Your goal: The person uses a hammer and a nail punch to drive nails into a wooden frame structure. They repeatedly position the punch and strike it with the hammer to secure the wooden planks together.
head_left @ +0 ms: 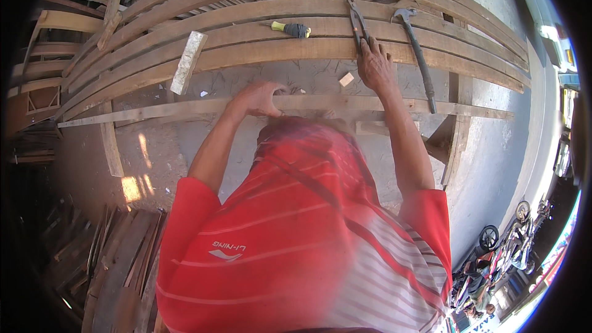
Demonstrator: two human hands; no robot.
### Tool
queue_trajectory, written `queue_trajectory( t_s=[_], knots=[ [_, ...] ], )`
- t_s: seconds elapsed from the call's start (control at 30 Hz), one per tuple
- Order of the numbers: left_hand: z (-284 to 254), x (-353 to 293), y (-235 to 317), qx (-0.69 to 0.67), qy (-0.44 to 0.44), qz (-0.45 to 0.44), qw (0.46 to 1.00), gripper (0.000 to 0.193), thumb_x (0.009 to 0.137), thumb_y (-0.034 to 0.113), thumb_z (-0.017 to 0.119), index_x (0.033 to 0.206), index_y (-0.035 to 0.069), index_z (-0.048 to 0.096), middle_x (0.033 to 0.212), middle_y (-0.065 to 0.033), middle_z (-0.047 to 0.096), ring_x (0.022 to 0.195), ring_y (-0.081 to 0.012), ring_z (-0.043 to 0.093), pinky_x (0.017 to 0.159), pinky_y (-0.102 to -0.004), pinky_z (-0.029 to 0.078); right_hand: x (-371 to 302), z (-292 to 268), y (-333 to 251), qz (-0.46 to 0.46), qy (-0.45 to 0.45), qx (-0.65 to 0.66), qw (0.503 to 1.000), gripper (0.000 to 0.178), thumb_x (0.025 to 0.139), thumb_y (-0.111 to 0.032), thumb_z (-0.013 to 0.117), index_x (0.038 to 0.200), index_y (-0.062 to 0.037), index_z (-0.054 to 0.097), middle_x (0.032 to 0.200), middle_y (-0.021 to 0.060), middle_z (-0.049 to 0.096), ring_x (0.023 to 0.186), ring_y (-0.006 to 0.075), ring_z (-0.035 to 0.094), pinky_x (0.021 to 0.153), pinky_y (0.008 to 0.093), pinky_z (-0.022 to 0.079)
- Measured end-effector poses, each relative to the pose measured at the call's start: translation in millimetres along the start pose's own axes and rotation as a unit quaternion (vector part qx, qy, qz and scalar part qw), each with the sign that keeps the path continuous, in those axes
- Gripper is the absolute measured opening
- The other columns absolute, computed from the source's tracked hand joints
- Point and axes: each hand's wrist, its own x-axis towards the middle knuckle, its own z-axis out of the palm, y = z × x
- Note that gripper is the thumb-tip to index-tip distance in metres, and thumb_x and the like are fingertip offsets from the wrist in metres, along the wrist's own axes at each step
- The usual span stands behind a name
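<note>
My left hand (262,98) rests curled on a long thin wooden lath (154,112) that lies across the concrete ground, and presses it down. My right hand (375,65) reaches forward onto a curved plank (259,54). Its fingers close on the handle ends of metal pincers (356,20) lying flat on the planks. A small pale wood chip (346,79) lies just left of that hand. My red striped shirt (296,228) fills the lower middle and hides the ground beneath me.
A claw hammer (418,52) lies right of the pincers, and a yellow-handled screwdriver (288,28) left of them. A pale wood block (188,61) sits on the planks at left. Stacked boards (117,259) lie lower left, and parked motorbikes (499,246) stand lower right.
</note>
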Motion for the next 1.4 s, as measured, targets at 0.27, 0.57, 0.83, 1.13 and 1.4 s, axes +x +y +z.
queue_trajectory(
  t_s=[0.27,0.57,0.83,1.13,1.4],
  knots=[
    [11,-4,34,-0.080,0.311,-0.010,0.947,0.058,0.078,0.028,0.085,0.127,0.003,0.066,0.126,-0.0207,0.066,0.125,-0.0390,0.060,0.108,-0.0475,0.048,-16,-57,113,0.168,0.093,0.063,0.979,0.065,0.091,-0.019,0.072,0.149,-0.0077,0.044,0.141,0.0238,0.049,0.131,0.0433,0.051,0.104,0.0561,0.043],
    [-34,121,44,0.165,0.375,0.004,0.912,0.069,0.086,0.010,0.067,0.150,0.007,0.045,0.152,-0.0225,0.046,0.145,-0.0424,0.038,0.121,-0.0559,0.029,-22,-35,163,0.135,0.011,0.227,0.964,0.031,0.096,-0.019,0.061,0.116,0.0021,0.049,0.103,0.0332,0.064,0.096,0.0530,0.066,0.082,0.0585,0.053],
    [-28,132,12,0.125,0.368,0.041,0.921,0.067,0.084,0.008,0.075,0.146,0.008,0.049,0.144,-0.0207,0.053,0.137,-0.0409,0.047,0.115,-0.0548,0.034,-133,-118,89,0.256,0.019,0.420,0.870,0.042,0.097,-0.037,0.068,0.109,0.0020,0.058,0.085,0.0281,0.066,0.084,0.0450,0.068,0.076,0.0519,0.050],
    [-58,122,30,0.024,0.430,0.055,0.901,0.055,0.092,0.024,0.076,0.137,0.001,0.055,0.120,-0.0240,0.066,0.111,-0.0435,0.063,0.093,-0.0518,0.049,-247,-55,-15,0.452,0.083,0.418,0.784,0.044,0.098,-0.040,0.068,0.102,0.0031,0.064,0.073,0.0247,0.063,0.067,0.0373,0.063,0.068,0.0479,0.049],
    [-15,73,95,-0.559,0.188,0.168,0.790,0.053,0.107,0.050,0.053,0.135,0.005,0.052,0.108,-0.0089,0.064,0.103,-0.0201,0.065,0.089,-0.0363,0.052,-268,-28,-83,0.510,0.077,0.412,0.751,0.047,0.099,-0.044,0.066,0.097,0.0026,0.064,0.074,0.0155,0.061,0.071,0.0255,0.057,0.068,0.0429,0.047]
  ],
)
